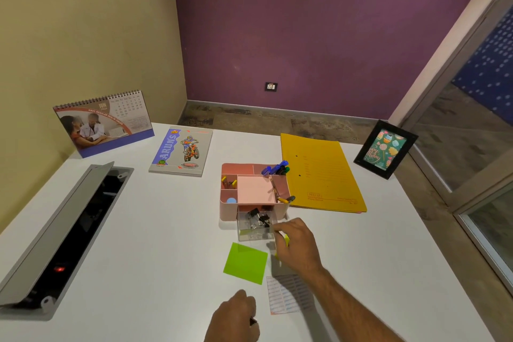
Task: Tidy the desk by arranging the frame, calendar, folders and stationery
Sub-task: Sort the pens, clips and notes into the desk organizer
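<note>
Bench (pixel 172 230): white top, filling the lower 2/3 of the frame.
Calendar (pixel 104 123): spiral-bound, upright, upper left of the frame, near the beige wall.
Notebook (pixel 181 151): motorbike cover, lying flat just right of the calendar.
Folders (pixel 319 175): yellow, lying flat, right of centre, touching or just beside the organiser; how many are stacked cannot be told.
Frame (pixel 385 149): black, upright and tilted back, at the far right edge of the bench, apart from the folders.
Organiser (pixel 254 190): pink, several compartments, centre of the frame; pink note pad (pixel 254 189) in the middle compartment, blue pens (pixel 276 168) in the upper right one, yellow-tipped items at the left.
Clear drawer (pixel 255 226): pulled out at the organiser's near side, holding black binder clips (pixel 259 218).
Green sticky pad (pixel 245 263): flat on the bench, below the drawer.
Printed label sheet (pixel 286 296): flat, lower centre, partly under the right forearm.
Cable hatch (pixel 63 230): grey lid raised, left of the frame, 1 red light inside.
Right hand (pixel 297 244): at the drawer's right corner, grip curled round yellow pieces (pixel 286 240); what they are cannot be told.
Left hand (pixel 236 316): bottom centre, resting on the bench, grip curled round a small dark item (pixel 253 321), mostly hidden.
</note>
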The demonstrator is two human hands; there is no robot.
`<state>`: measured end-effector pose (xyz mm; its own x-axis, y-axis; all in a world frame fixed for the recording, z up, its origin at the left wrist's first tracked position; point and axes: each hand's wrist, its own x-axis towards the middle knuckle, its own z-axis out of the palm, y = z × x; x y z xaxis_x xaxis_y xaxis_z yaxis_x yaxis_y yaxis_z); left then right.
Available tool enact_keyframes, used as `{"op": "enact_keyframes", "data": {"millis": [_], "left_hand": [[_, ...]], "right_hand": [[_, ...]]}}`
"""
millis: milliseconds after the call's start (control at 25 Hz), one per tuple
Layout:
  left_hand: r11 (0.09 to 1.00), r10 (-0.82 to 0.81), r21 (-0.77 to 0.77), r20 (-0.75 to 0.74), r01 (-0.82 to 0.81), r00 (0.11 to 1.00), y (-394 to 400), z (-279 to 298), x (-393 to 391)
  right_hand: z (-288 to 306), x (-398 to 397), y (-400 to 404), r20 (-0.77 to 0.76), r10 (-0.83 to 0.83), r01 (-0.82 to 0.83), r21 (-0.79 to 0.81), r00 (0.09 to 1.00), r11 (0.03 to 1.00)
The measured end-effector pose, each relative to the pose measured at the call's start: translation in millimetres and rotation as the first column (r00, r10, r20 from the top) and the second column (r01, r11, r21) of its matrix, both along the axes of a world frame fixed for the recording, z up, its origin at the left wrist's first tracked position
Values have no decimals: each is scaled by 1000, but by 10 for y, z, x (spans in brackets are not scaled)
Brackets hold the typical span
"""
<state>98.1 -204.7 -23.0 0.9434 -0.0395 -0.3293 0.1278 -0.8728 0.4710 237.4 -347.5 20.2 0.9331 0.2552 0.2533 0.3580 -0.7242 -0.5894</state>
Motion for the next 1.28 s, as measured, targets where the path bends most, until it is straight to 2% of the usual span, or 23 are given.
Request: {"op": "enact_keyframes", "data": {"millis": [120, 200, 320, 400, 520, 680, 800, 880, 920, 1000, 1080, 1280], "left_hand": [[988, 153, -40, 72, -151, 986, -35, 22, -39], [972, 223, -113, 154, -207, 963, -46, 95, -19], [960, 252, -196, 282, -201, 926, -36, 189, 92], [971, 208, -185, 356, -149, 911, -17, 179, 177], [983, 161, -158, 510, -92, 845, 22, 192, 276], [983, 172, -152, 562, -104, 809, 85, 208, 329], [988, 150, -53, 480, -142, 865, 199, 86, 279], [986, 147, 14, 399, -166, 905, 329, -132, 212], [982, 148, 61, 328, -178, 933, 404, -247, 158], [963, 147, 187, 234, -193, 961, 561, -467, 30], [951, 113, 262, 189, -162, 975, 694, -602, -59], [950, 35, 299, 196, -93, 980, 771, -662, -106]], "right_hand": [[-102, -173, -84, -122, -15, 24, 71, 992, 997], [-155, -266, -117, -243, -1, 45, 179, 970, 983], [-137, -373, -105, -465, 113, 71, 361, 878, 930], [-66, -438, -57, -571, 242, 40, 436, 785, 899], [2, -448, 7, -609, 298, 15, 454, 735, 891], [157, -293, 90, -516, 124, 145, 449, 847, 882], [292, -84, 147, -290, 16, 77, 308, 957, 948], [349, 59, 184, -154, 48, -34, 91, 987, 995], [365, 123, 203, -132, 73, -75, -12, 989, 997], [368, 220, 248, -144, 96, -118, -159, 985, 980], [357, 265, 289, -175, 86, -127, -242, 981, 962], [258, 301, 354, -235, 54, -125, -300, 970, 946]]}}
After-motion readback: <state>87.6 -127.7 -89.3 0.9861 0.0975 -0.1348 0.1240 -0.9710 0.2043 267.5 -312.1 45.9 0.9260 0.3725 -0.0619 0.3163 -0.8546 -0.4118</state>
